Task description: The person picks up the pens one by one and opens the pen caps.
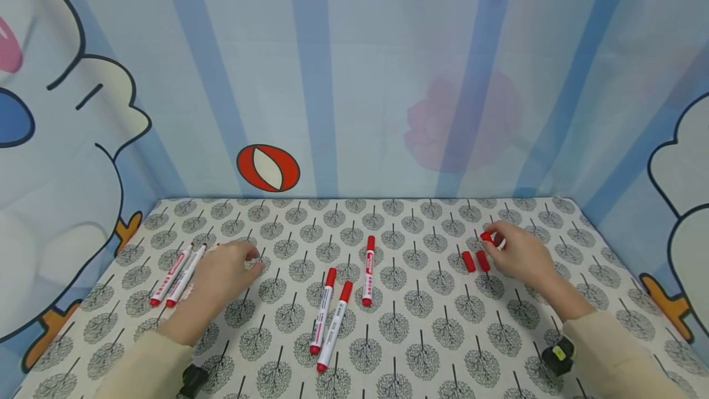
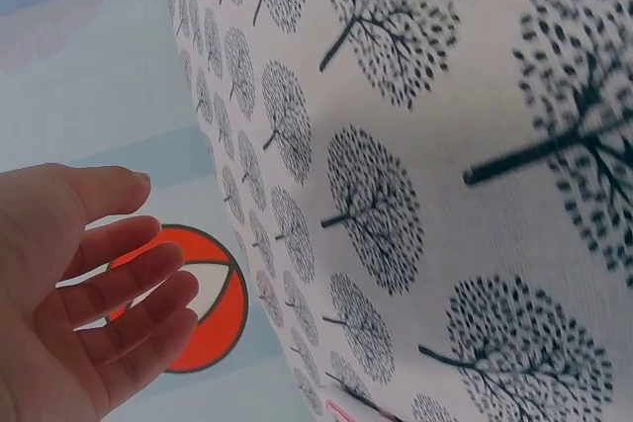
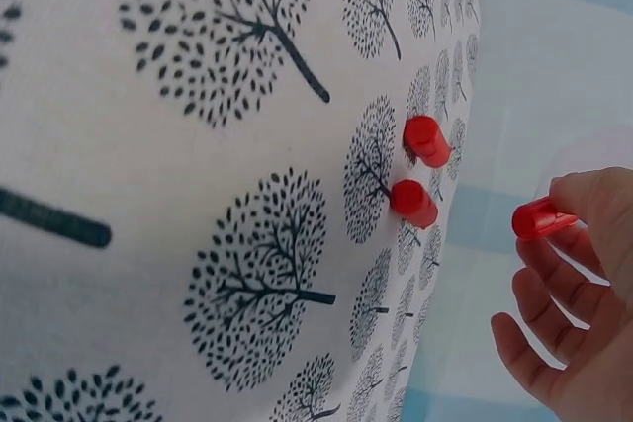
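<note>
My right hand (image 1: 520,252) pinches a small red marker cap (image 3: 542,218) between thumb and forefinger, held above the cloth in the right wrist view. Just beside it on the table are two more red caps, a left one (image 1: 468,261) and a right one (image 1: 483,261). On the left, my left hand (image 1: 224,273) hovers with loosely bent fingers, and nothing shows in its grasp. Next to that hand lie two uncapped white-barrelled markers, an outer one (image 1: 171,276) and an inner one (image 1: 186,276). The left hand may cover something more there.
Three red-capped markers lie mid-table: one farther back (image 1: 369,271) and two side by side in front, a left one (image 1: 323,313) and a right one (image 1: 335,326). A tree-print cloth (image 1: 410,350) covers the table. Behind it hangs a striped blue curtain (image 1: 376,79).
</note>
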Demonstrator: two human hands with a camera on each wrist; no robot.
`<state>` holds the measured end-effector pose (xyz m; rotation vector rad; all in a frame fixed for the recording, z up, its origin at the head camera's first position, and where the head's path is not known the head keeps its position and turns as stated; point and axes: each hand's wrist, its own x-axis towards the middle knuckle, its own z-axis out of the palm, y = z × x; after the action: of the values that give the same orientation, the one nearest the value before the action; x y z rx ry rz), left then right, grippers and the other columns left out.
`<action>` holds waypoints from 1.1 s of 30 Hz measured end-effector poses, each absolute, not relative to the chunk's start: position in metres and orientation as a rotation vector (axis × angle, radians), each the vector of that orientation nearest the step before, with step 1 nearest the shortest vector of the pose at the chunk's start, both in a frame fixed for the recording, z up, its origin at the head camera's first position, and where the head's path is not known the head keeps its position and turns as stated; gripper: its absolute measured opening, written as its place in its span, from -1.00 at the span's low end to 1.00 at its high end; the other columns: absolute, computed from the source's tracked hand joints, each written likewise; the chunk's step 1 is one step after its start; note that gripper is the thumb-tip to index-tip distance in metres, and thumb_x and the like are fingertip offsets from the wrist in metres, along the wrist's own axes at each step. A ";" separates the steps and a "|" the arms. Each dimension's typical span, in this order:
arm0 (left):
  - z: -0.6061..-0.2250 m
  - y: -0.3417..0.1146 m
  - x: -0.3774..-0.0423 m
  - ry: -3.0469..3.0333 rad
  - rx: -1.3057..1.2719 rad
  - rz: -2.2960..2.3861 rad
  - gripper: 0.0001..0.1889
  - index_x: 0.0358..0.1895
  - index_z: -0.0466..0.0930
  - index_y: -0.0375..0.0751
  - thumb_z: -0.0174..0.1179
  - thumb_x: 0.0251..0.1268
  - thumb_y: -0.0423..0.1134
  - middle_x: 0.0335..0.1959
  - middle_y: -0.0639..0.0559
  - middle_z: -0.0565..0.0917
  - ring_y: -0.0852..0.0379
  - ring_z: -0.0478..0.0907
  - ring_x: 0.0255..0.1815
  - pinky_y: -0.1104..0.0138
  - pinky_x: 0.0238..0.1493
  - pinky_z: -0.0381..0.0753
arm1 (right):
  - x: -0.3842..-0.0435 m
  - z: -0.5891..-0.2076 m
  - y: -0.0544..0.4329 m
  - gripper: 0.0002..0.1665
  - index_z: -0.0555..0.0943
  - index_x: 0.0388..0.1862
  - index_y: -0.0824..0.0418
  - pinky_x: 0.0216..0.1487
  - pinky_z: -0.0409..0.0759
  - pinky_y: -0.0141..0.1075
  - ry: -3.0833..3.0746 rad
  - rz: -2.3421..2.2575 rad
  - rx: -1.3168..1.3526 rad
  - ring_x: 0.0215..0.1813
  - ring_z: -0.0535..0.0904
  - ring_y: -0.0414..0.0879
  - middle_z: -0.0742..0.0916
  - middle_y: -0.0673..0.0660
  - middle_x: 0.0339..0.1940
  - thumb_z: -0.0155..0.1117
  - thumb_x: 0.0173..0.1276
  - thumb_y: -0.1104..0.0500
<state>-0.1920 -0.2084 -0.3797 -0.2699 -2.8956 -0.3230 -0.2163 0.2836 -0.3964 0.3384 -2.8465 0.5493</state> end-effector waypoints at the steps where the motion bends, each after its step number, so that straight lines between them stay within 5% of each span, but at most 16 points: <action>1: -0.380 -0.207 -0.192 -2.900 -0.274 -0.325 -0.83 -0.36 0.62 -0.15 0.31 0.02 -0.15 -0.35 -0.04 0.68 0.07 0.56 -0.52 0.27 -0.60 0.48 | -0.216 -0.397 0.285 -0.66 0.52 -0.03 0.30 -0.68 0.32 -0.33 -2.857 0.550 0.326 -0.60 0.41 -0.18 0.65 0.17 -0.37 0.15 0.27 0.16; 33: -0.384 -0.163 -0.189 -2.886 -0.386 -0.418 -0.83 -0.32 0.66 -0.11 0.32 0.02 -0.15 -0.34 0.02 0.67 0.11 0.57 -0.41 0.35 -0.54 0.50 | -0.229 -0.425 0.307 -0.71 0.48 -0.22 0.33 -0.63 0.33 -0.28 -3.146 0.492 0.114 -0.60 0.42 -0.12 0.60 0.13 -0.52 0.12 0.28 0.09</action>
<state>-0.1886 -0.1635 -0.3835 -0.3856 -2.8863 -0.4176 -0.2292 0.3067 -0.4254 0.1142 -3.1462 0.4918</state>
